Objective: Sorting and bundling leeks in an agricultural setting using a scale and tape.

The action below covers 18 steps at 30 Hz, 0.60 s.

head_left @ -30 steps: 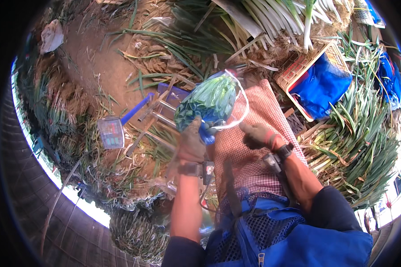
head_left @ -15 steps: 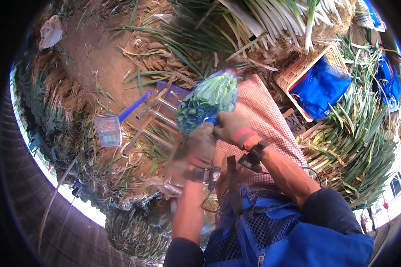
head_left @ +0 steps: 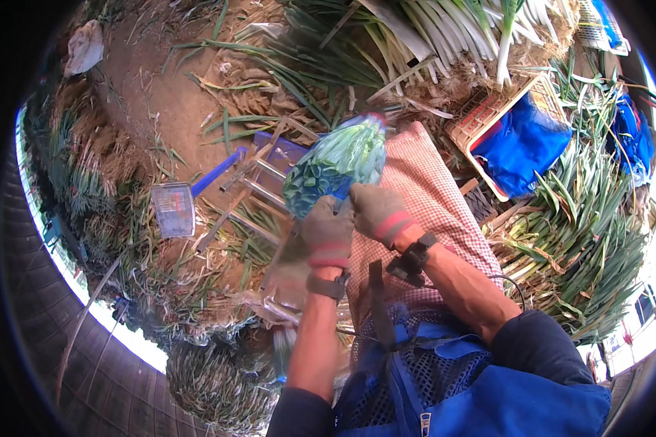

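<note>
A clear plastic bag packed with leafy green vegetables (head_left: pixel 335 164) lies over my lap and a metal frame, its near end bluish. At that near end, my gloved left hand (head_left: pixel 328 231) is closed on the bag's edge. My gloved right hand (head_left: pixel 379 213) grips the same end just to the right, its fingers pressed together. The two hands almost touch, and the fingertips are partly hidden behind the gloves. Beneath the right hand, a red-and-white checked cloth (head_left: pixel 444 211) covers my leg.
A digital scale display (head_left: pixel 173 211) on a blue post stands left of the metal frame (head_left: pixel 259 186). To the right sits an orange crate (head_left: pixel 481 127) holding blue netting (head_left: pixel 525 142). Long white-stemmed leeks (head_left: pixel 452 36) lie at the far side; leaf heaps (head_left: pixel 576 240) fill the right.
My left hand, blurred before, has turned and moved slightly, its wrist strap now facing differently. The bag has shifted slightly left, and the blue piece between the hands is less visible.
</note>
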Motion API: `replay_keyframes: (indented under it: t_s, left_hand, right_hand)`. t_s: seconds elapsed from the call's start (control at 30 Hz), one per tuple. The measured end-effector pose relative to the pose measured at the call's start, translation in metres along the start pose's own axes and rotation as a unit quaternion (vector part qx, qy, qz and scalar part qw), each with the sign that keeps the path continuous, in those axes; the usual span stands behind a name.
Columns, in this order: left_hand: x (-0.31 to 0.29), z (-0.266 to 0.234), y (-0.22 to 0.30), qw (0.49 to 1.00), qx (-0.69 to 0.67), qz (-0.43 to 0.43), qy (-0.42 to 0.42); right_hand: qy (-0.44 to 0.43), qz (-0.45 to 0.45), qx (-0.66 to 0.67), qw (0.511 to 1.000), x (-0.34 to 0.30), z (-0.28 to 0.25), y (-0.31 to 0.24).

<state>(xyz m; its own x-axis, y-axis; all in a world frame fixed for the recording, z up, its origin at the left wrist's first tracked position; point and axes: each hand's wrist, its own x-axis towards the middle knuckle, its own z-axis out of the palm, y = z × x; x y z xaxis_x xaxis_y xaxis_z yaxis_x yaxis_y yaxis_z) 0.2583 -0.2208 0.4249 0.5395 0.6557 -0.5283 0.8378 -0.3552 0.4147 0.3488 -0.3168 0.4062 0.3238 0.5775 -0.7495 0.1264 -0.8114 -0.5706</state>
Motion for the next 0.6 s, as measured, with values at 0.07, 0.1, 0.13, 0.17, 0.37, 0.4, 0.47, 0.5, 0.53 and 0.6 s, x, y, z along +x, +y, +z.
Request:
replay_keyframes:
  t_s: [0.07, 0.1, 0.13, 0.17, 0.37, 0.4, 0.47, 0.5, 0.53, 0.6]
  left_hand:
    - [-0.001, 0.0, 0.001, 1.0, 0.026, 0.013, 0.012]
    - [0.0, 0.0, -0.002, 0.995, -0.094, -0.032, -0.005]
    - [0.001, 0.0, -0.003, 0.974, -0.211, -0.077, -0.02]
    - [0.001, -0.001, -0.004, 0.974, -0.211, -0.076, -0.019]
    - [-0.009, 0.003, 0.007, 0.947, -0.3, -0.105, -0.04]
    - [-0.013, 0.001, 0.008, 0.951, -0.283, -0.109, -0.056]
    - [-0.018, -0.001, 0.011, 0.95, -0.303, -0.07, -0.027]
    - [-0.021, -0.002, 0.012, 0.946, -0.324, -0.031, -0.001]
    - [-0.029, -0.008, 0.02, 0.945, -0.324, -0.035, -0.002]
    - [-0.055, -0.046, 0.053, 0.967, -0.246, -0.017, -0.063]
  right_hand:
    - [0.009, -0.013, 0.006, 1.0, 0.001, 0.004, 0.003]
    - [0.017, -0.025, 0.011, 0.999, 0.002, 0.006, 0.005]
    - [0.017, -0.026, 0.012, 0.999, 0.002, 0.008, 0.007]
    - [0.046, -0.061, -0.002, 0.997, 0.002, 0.01, 0.01]
    - [0.102, -0.087, -0.015, 0.991, 0.012, 0.011, 0.023]
    - [0.09, -0.077, -0.016, 0.993, 0.013, 0.008, 0.024]
    - [0.086, -0.094, 0.0, 0.992, 0.014, 0.003, 0.019]
    - [0.082, -0.109, 0.014, 0.991, 0.014, 0.001, 0.017]
    - [0.079, -0.107, 0.014, 0.991, 0.015, 0.003, 0.022]
    - [0.096, -0.207, 0.093, 0.969, 0.011, 0.0, 0.024]
